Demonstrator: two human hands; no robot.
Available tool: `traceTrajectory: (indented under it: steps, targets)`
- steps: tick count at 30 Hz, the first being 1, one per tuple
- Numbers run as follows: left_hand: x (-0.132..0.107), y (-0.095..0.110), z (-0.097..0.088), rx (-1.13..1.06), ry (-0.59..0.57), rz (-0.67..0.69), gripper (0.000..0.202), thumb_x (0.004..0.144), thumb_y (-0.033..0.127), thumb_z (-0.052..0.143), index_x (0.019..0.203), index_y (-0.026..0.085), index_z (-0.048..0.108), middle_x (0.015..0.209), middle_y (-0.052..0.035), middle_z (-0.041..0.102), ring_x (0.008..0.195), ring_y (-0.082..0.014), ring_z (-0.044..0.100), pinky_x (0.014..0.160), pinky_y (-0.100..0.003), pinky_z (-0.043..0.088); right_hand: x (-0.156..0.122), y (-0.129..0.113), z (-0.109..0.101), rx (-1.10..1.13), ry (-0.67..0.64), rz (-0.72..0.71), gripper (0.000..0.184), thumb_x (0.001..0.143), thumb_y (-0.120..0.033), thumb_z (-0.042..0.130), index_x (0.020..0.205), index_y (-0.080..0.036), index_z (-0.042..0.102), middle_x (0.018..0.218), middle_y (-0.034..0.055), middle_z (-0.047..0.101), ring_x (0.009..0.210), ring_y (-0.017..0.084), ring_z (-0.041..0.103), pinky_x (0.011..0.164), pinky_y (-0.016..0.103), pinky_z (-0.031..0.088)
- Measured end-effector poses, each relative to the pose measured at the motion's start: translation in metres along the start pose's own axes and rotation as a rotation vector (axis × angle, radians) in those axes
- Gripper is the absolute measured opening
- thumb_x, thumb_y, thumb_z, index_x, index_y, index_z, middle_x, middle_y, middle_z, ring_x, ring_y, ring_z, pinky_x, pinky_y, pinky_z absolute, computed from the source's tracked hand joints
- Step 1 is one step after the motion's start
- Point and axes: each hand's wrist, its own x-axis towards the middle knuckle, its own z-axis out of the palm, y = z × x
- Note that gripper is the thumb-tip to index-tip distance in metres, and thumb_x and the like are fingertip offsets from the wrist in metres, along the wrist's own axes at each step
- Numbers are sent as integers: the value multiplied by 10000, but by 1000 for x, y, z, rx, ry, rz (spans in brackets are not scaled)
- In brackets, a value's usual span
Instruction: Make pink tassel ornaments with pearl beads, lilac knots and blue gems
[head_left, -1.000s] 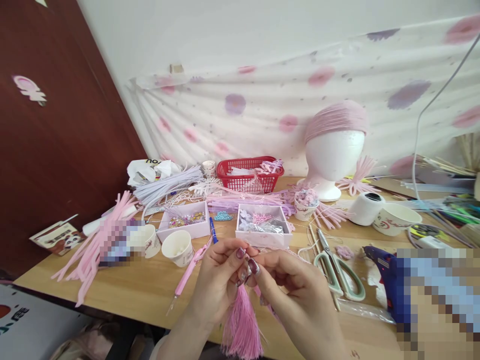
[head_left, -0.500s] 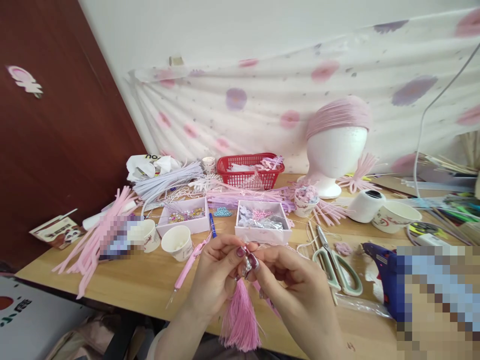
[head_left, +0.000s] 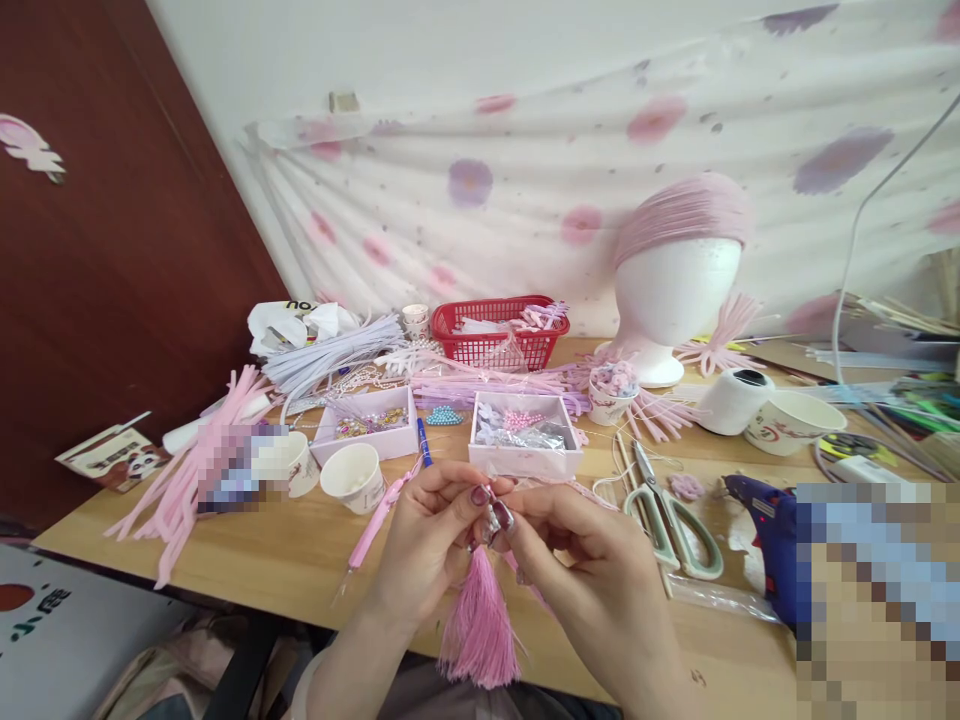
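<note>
One wooden counter (head_left: pixel 300 555) spans the scene, carrying a white foam head (head_left: pixel 667 290) on the far right side and a red plastic basket (head_left: pixel 510 352) at far centre. Nearer, the left hand (head_left: pixel 427 540) and right hand (head_left: pixel 581 570) have barely moved in the last second, so their fine work seems to be continuing at the same spot. Their fingers are closed, pinching the top of a pink tassel (head_left: pixel 480 622); its strands hang below them, and a small silvery ornament (head_left: pixel 491 528) shows between the thumbs.
</note>
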Motion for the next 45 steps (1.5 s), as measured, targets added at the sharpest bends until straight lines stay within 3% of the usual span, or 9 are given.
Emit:
traceTrajectory:
  steps: [12, 21, 45]
  targets:
    - [-1, 3, -6, 73, 13, -9, 185, 598, 260, 948, 681, 192, 798, 695, -47, 801, 423, -39, 593, 440, -92, 481, 7, -11, -3, -34, -74, 3, 177, 847, -123, 595, 811, -172, 761, 585, -17, 668, 475, 85, 578, 430, 160, 427]
    - [-1, 4, -7, 75, 24, -30, 197, 587, 261, 953, 675, 183, 795, 710, -54, 801, 434, -40, 580, 445, -105, 472, 5, -8, -2, -31, -57, 45, 154, 853, -156, 608, 840, -186, 758, 658, 8, 727, 516, 107, 615, 454, 179, 460]
    - [-5, 4, -9, 112, 31, 9, 201, 603, 257, 946, 664, 171, 774, 723, -66, 801, 456, -58, 592, 467, -130, 496, 5, -12, -2, 17, -70, 96, 153, 850, -174, 605, 813, -181, 753, 603, 4, 688, 500, 116, 602, 443, 192, 454]
